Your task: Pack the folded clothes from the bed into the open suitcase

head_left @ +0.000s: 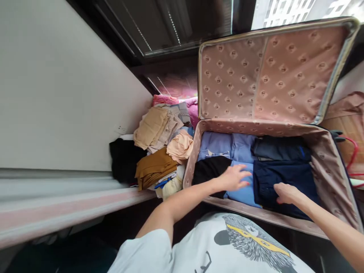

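Observation:
An open suitcase [227,203] with a pink patterned lining holds folded clothes. My left hand [233,177], fingers spread, is over a light blue garment [246,193], beside a black one [212,168]. At the right, my right hand [286,192] is at the navy garment [298,174], its fingers curled and pointing down; whether they pinch cloth is hidden. Lavender-blue clothes [216,142] and a dark grey folded item [281,147] lie along the back of the case.
Left of the suitcase is a pile of clothes: beige [150,127], brown [156,167], peach [180,146] and black [125,159]. The raised lid [273,76] stands behind. A white wall [71,94] is at left, and a red cord [354,153] at right.

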Action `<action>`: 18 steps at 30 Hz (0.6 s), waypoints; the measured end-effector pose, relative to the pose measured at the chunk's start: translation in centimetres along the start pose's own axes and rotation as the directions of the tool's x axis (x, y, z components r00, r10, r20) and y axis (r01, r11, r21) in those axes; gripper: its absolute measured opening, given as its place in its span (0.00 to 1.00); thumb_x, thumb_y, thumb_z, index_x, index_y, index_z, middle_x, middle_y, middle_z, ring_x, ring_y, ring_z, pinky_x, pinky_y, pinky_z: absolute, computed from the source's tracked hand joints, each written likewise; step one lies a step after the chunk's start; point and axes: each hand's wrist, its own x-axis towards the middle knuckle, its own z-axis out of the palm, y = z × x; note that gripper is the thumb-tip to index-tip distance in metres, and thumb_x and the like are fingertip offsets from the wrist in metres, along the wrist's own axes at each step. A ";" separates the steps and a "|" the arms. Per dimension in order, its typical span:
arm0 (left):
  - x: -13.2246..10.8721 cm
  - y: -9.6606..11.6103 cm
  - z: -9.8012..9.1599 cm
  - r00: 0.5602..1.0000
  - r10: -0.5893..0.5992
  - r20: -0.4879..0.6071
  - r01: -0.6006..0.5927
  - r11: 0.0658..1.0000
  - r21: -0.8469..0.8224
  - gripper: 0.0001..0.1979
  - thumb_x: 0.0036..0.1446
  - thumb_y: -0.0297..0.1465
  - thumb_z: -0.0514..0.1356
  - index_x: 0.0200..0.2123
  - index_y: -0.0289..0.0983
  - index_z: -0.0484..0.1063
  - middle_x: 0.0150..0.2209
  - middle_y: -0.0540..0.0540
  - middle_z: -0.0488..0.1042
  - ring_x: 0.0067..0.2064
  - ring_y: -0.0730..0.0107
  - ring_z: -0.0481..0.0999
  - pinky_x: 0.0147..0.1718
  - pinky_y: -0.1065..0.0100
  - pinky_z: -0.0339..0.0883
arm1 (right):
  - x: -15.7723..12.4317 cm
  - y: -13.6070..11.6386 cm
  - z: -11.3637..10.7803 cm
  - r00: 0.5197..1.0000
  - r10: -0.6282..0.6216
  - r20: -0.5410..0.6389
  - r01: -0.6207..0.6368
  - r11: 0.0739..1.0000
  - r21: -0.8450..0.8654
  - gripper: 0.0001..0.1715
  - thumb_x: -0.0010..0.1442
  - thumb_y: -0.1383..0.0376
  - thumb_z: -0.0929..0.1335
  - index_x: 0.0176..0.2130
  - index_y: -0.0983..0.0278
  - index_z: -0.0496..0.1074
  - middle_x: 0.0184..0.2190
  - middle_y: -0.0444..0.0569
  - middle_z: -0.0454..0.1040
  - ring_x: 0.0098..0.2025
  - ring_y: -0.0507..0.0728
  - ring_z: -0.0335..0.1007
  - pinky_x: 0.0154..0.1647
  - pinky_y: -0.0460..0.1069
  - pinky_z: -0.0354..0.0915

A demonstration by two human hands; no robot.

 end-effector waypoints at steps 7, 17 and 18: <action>-12.2 -9.4 -22.3 0.451 -0.607 -0.655 0.622 0.739 -0.256 0.19 0.63 0.37 0.66 0.54 0.36 0.75 0.57 0.38 0.73 0.57 0.54 0.74 0.57 0.52 0.71 | 1.1 -18.6 -12.3 0.884 -0.407 -0.228 0.423 0.906 0.024 0.27 0.62 0.61 0.70 0.60 0.65 0.74 0.52 0.63 0.79 0.53 0.66 0.79 0.52 0.53 0.71; -18.7 -22.0 -32.2 0.362 -0.646 -0.672 0.907 0.410 0.095 0.36 0.63 0.33 0.64 0.70 0.32 0.56 0.68 0.24 0.57 0.69 0.38 0.58 0.63 0.46 0.59 | 3.1 -36.8 -15.9 0.842 -0.513 -0.169 0.529 0.845 0.072 0.27 0.64 0.62 0.69 0.61 0.63 0.72 0.54 0.58 0.79 0.48 0.61 0.80 0.45 0.48 0.71; -18.4 -22.7 -32.4 0.376 -0.638 -0.672 0.918 0.353 0.179 0.35 0.65 0.33 0.62 0.70 0.31 0.54 0.67 0.22 0.58 0.68 0.37 0.60 0.63 0.46 0.59 | 3.2 -37.2 -15.6 0.846 -0.510 -0.158 0.527 0.845 0.092 0.27 0.64 0.62 0.69 0.61 0.63 0.72 0.54 0.57 0.79 0.48 0.61 0.81 0.45 0.47 0.71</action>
